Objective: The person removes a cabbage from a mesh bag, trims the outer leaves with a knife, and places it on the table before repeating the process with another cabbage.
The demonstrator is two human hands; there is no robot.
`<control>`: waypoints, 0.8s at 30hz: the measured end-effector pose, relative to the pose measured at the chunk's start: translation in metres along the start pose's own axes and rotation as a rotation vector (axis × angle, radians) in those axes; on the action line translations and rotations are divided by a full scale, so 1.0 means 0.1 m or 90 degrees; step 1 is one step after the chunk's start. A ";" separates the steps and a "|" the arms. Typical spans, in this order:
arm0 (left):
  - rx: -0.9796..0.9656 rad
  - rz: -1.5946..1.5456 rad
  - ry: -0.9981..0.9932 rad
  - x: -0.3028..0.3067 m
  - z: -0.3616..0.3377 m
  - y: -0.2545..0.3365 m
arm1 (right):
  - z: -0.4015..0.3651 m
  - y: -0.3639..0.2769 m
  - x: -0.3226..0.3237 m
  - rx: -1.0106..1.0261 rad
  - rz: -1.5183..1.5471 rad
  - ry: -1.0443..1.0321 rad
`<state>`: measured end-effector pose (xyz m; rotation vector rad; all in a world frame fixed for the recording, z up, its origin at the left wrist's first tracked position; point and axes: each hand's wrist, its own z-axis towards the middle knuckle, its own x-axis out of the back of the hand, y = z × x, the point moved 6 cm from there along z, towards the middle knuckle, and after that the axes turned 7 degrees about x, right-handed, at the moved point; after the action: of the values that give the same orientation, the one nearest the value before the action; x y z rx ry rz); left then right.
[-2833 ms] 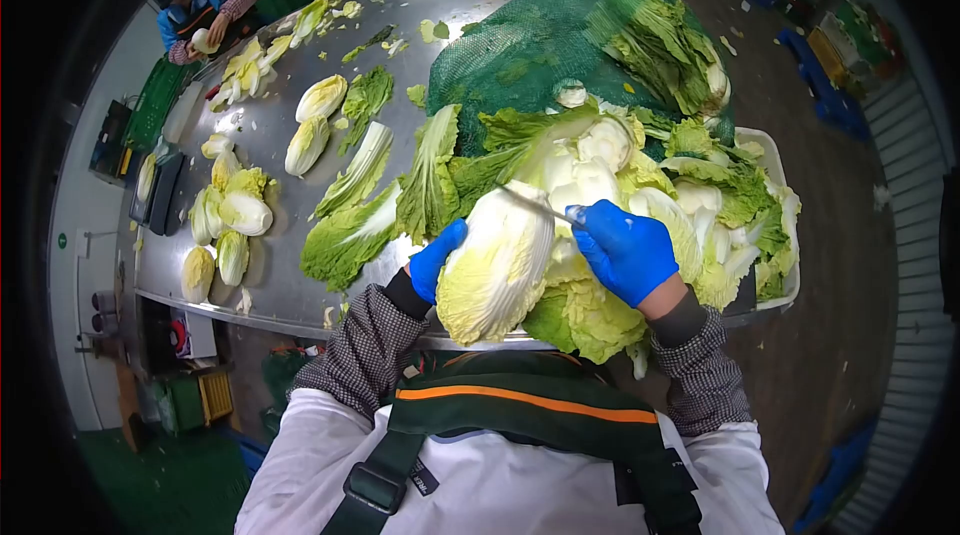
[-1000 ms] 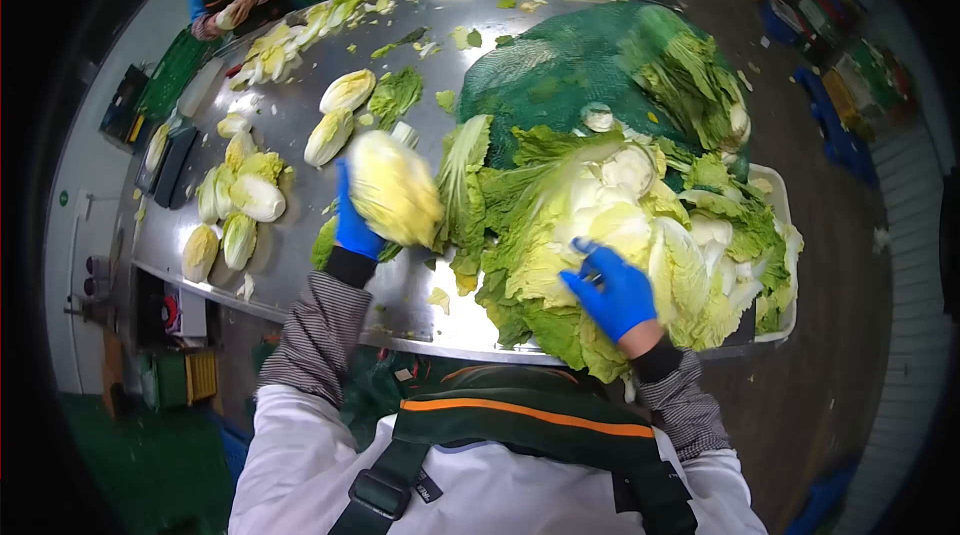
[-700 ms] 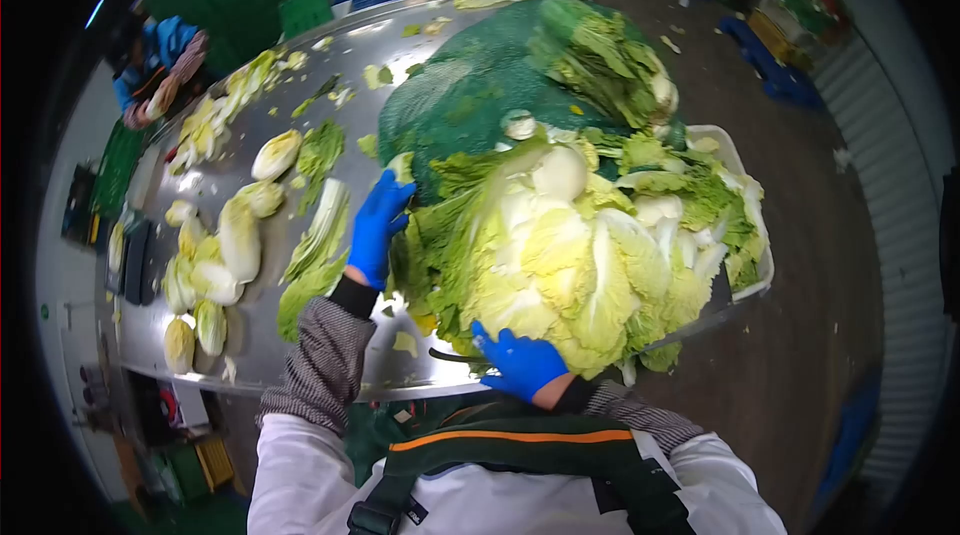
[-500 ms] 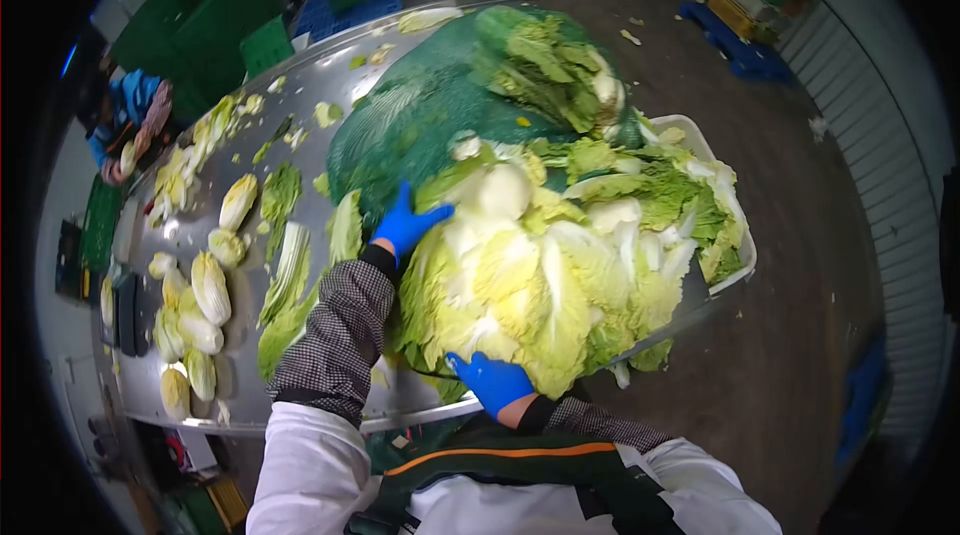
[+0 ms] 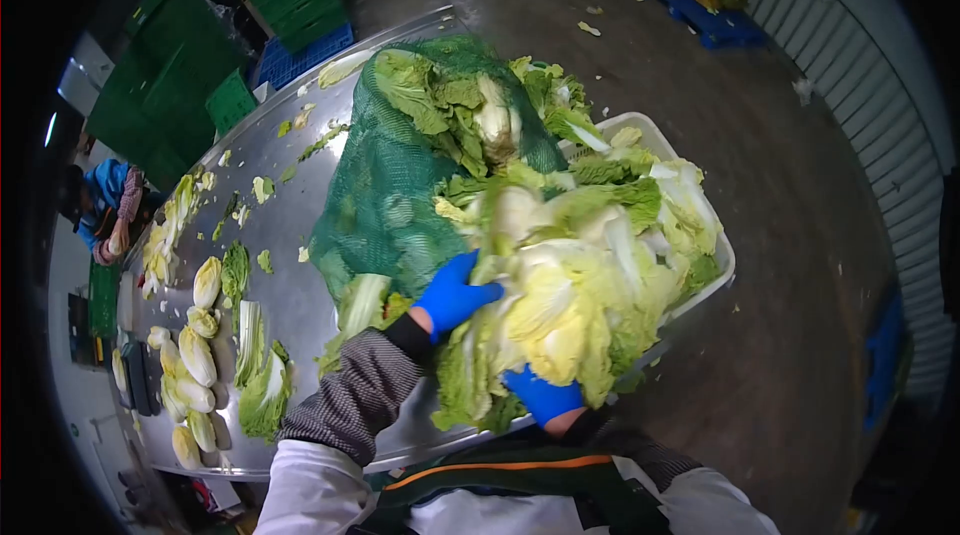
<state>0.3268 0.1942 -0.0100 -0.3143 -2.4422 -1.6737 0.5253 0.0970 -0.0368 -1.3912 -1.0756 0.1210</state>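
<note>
A big pile of loose Chinese cabbage leaves (image 5: 560, 305), pale yellow inside and green at the edges, lies between my two hands at the table's right end. My left hand (image 5: 455, 295), in a blue glove, presses against the pile's left side with thumb and fingers apart. Lower down, my right hand (image 5: 545, 397), also gloved in blue, grips the near edge of the leaves; its fingertips are partly hidden among them. Beyond the pile lies a green net bag (image 5: 375, 205), with a leafy cabbage (image 5: 490, 120) at its top. Leaves overhang a white crate (image 5: 722, 270) on the right.
Several trimmed cabbages (image 5: 197, 355) lie on the left of the metal table (image 5: 300, 175), near loose leaves (image 5: 265, 395) and scraps. A person in blue (image 5: 105, 200) is at the far left. Green crates (image 5: 295, 0) stand behind; a blue pallet (image 5: 705, 15) is on the floor.
The leaf pile and both my hands have shifted right, towards the white crate. My left hand's spread fingers have drawn closer together. The view has turned somewhat.
</note>
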 end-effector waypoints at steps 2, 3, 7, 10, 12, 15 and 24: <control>-0.021 0.097 -0.007 -0.28 0.10 0.56 | -0.07 0.24 0.26 0.216 -0.385 0.062; -0.013 0.114 -0.071 -0.40 0.15 0.86 | -0.08 0.35 0.43 0.177 -0.438 0.084; -0.188 0.142 -0.036 -0.59 0.51 1.41 | 0.08 0.58 1.30 0.019 -0.529 0.090; -0.239 0.110 0.233 -0.05 0.76 1.59 | 0.23 1.16 1.94 0.012 -0.505 0.206; -0.242 0.277 0.301 0.31 0.96 1.29 | 0.37 1.57 2.37 -0.034 -0.581 0.262; -0.125 0.595 0.235 0.49 0.90 0.70 | 0.51 1.78 2.81 -0.126 -0.464 0.316; 0.214 1.036 0.345 3.07 0.06 -1.08 | 1.14 1.49 2.33 -0.033 0.030 0.289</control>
<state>0.0017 0.1869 -0.0324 -1.1440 -1.1587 -0.4636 0.6532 0.3670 -0.0559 -1.4037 -0.6713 -0.1840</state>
